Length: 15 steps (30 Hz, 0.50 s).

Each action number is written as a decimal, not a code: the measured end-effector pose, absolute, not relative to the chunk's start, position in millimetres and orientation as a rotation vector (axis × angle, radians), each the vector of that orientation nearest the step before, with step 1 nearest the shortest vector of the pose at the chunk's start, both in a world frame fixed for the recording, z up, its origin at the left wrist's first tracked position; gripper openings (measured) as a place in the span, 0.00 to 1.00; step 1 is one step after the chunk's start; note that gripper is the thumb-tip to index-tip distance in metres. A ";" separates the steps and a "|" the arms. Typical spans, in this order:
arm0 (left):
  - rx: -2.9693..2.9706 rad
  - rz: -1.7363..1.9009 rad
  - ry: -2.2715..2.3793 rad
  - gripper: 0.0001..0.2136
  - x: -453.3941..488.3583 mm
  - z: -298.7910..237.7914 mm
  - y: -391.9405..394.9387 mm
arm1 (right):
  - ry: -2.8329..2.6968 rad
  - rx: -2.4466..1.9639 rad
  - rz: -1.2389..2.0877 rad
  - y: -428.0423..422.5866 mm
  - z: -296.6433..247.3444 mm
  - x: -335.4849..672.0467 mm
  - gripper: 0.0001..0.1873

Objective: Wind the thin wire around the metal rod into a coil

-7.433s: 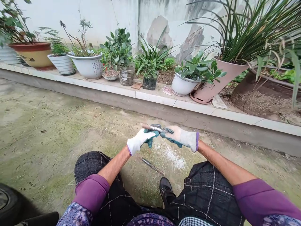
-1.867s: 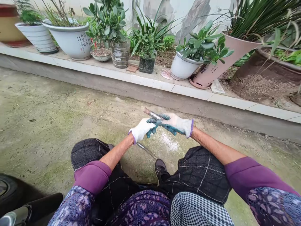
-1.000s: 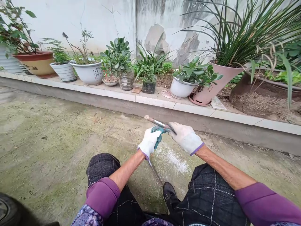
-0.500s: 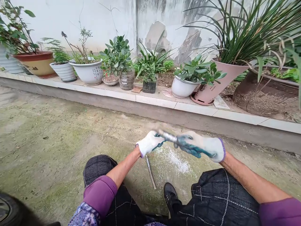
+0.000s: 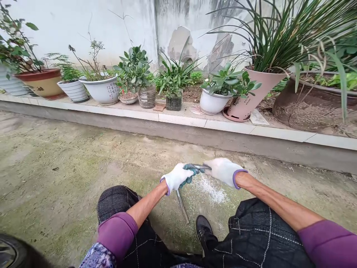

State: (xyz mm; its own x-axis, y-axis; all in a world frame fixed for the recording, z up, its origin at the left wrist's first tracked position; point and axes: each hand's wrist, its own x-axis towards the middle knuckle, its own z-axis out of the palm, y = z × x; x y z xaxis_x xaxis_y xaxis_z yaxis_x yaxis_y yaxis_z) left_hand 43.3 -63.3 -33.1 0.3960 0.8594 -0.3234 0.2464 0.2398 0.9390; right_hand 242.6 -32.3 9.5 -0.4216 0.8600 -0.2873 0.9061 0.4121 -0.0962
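Note:
My left hand (image 5: 182,175), in a white glove with a green coated palm, is closed around one end of a short metal rod (image 5: 198,166). Its silver middle looks ribbed. At the other end, my gloved right hand (image 5: 223,171) is wrapped over the rod, back of the hand upward and slightly blurred. Only a short stretch of metal shows between the two hands. Below my left hand, a second metal rod (image 5: 182,208) slants on the concrete, its upper end partly hidden. White flakes (image 5: 212,191) lie scattered on the ground beneath my hands.
A low tiled ledge (image 5: 178,120) crosses in front, lined with potted plants, including a white pot (image 5: 213,103) and a pink pot (image 5: 247,91). My shoe (image 5: 204,227) is beside the flakes. A dark wheel-like object (image 5: 13,251) is at lower left.
My right hand has moved left, closer to my left hand, and turned its back upward. Less of the held rod shows between them. The view has shifted slightly.

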 end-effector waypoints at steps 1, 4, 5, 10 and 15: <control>1.243 0.641 1.107 0.12 40.9 -27.6 -59.2 | 2.483 1.593 -0.304 -26.0 16.3 239.6 0.15; 1.124 0.805 1.061 0.14 31.8 -10.0 -48.1 | 2.538 1.715 -0.205 -10.9 36.0 225.8 0.17; 1.104 0.841 1.044 0.14 28.4 -5.0 -45.4 | 2.573 1.767 -0.201 -7.6 41.5 220.0 0.17; 1.138 0.982 0.979 0.14 12.8 7.4 -39.2 | 2.715 1.957 -0.876 -4.1 57.8 196.0 0.16; 1.260 0.915 1.199 0.07 10.7 3.7 -45.6 | 2.452 1.640 -1.858 -23.2 62.3 199.5 0.18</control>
